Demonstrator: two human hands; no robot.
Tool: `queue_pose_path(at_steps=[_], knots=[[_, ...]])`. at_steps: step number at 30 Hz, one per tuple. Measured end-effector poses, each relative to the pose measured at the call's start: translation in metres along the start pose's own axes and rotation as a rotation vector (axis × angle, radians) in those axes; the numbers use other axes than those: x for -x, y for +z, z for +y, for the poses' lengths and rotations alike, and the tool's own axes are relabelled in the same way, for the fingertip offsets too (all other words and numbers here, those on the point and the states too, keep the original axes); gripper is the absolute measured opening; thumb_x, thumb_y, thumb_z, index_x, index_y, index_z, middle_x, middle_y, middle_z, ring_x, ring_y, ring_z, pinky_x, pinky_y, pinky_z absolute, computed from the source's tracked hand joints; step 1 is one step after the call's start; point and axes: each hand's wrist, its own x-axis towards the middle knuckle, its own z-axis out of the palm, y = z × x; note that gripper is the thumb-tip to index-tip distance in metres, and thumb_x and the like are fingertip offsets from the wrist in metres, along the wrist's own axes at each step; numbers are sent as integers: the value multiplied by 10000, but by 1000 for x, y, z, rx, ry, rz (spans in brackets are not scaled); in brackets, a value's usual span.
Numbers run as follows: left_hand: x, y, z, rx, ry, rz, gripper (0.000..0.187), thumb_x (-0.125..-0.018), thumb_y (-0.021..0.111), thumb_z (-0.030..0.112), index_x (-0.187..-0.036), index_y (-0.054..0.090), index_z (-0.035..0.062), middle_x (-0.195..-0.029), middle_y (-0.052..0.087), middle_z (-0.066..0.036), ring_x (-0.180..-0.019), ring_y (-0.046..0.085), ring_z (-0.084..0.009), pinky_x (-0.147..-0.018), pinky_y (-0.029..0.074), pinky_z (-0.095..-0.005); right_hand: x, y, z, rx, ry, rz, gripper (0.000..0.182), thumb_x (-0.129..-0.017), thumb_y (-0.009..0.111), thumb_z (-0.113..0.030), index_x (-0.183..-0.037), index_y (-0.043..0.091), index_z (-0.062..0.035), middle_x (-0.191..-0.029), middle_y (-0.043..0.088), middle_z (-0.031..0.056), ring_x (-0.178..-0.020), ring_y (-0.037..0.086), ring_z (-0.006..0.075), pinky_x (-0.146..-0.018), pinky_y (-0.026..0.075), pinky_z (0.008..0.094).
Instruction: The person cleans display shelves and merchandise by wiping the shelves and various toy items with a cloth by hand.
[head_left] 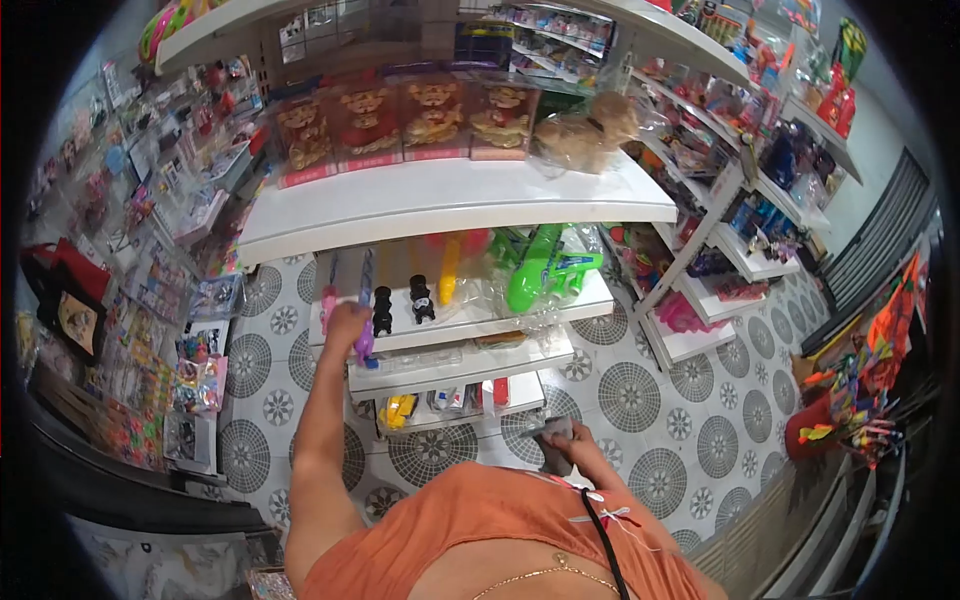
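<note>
My left hand [347,328] is at the left front edge of the middle shelf [460,327]. Its fingers close round a slim purple toy with a blue end [364,338], whose exact kind I cannot make out. Beside it lies a pink toy [329,300]. Just right of the hand stand two black figurines, one nearer [382,310] and one farther [421,299]. Low in front of my body, my right hand [585,450] grips a grey cloth [556,455]. A yellow toy [451,270] and a bagged green toy plane [545,270] sit farther right on that shelf.
Above, a white shelf [460,205] holds boxed golden figures [435,115] and a wrapped plush toy [590,135]. Lower shelves [470,365] jut toward me. Packed racks [130,250] line the left; more shelving [720,200] stands right. A red bucket [808,435] is at far right.
</note>
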Motion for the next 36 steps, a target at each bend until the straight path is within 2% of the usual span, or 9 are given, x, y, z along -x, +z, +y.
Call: queue_pose_path(at_steps=[6,12,16,21,24,26,27,29,36], knots=[[122,18,15,758,54,13,303,-785,562,147,-1045,579,-7,-788,607,-52,-688,572,-137,-598,453,-252,-25,10,-38,-189,-86,-158,317,-764,574,-32,-1079,537,-15,-970,604,75,-880,568,168,-797,445,292],[252,20,96,1432,-244,-461,520,-851,496,112,-1331,298,94,-1061,514,-140,-783,616,-283,-572,548,-365,-36,51,-90,-233,-377,-278,409,-765,529,2,-1170,498,-49,-1105,536,64,-1018,504,164,-902,387,289],[276,42,128,1429,-332,-570,560,-847,471,106,-1361,249,117,-1052,527,-134,-684,593,-208,-500,513,-291,-34,88,-101,-149,-655,-291,455,-762,526,-8,-1211,478,-66,-1209,448,82,-1122,419,186,-964,319,304],[273,67,165,1021,-91,-485,410,-872,501,152,-1231,309,99,-686,471,-35,-514,492,-103,-421,427,-247,-14,96,-101,279,-900,-264,617,-659,610,1,-1248,460,-105,-1164,388,150,-1127,388,288,-950,312,316],[273,64,182,883,81,-470,415,-878,499,152,-1242,305,102,-653,458,-22,-512,471,-85,-426,420,-237,-22,78,-115,303,-981,-122,642,-620,640,-27,-1234,466,-94,-1158,405,136,-1097,406,272,-918,338,321],[276,66,182,874,96,-535,411,-884,491,154,-1246,305,98,-665,461,-18,-515,458,-73,-433,419,-231,-72,69,-120,269,-1094,294,554,-667,614,-91,-1201,467,-70,-1081,500,87,-955,495,186,-834,399,300],[277,67,182,863,108,-581,412,-886,490,156,-1249,304,99,-668,462,-17,-519,460,-72,-434,419,-230,-80,53,-147,199,-934,290,621,-657,611,3,-1241,406,-46,-1211,466,128,-1086,460,275,-912,378,356],[282,64,186,911,82,-679,453,-885,504,175,-1278,289,111,-747,491,-39,-538,478,-81,-442,426,-222,-78,27,-203,-107,-924,164,360,-708,563,30,-1063,544,-24,-1019,575,74,-812,573,158,-688,481,271],[263,72,188,1764,-141,-1306,545,-854,557,256,-1298,302,70,-924,511,-123,-558,523,-149,-397,451,-222,-78,5,-198,-925,-173,-860,323,-814,524,-335,-925,565,-34,-763,569,107,-594,546,224,-538,459,343]])
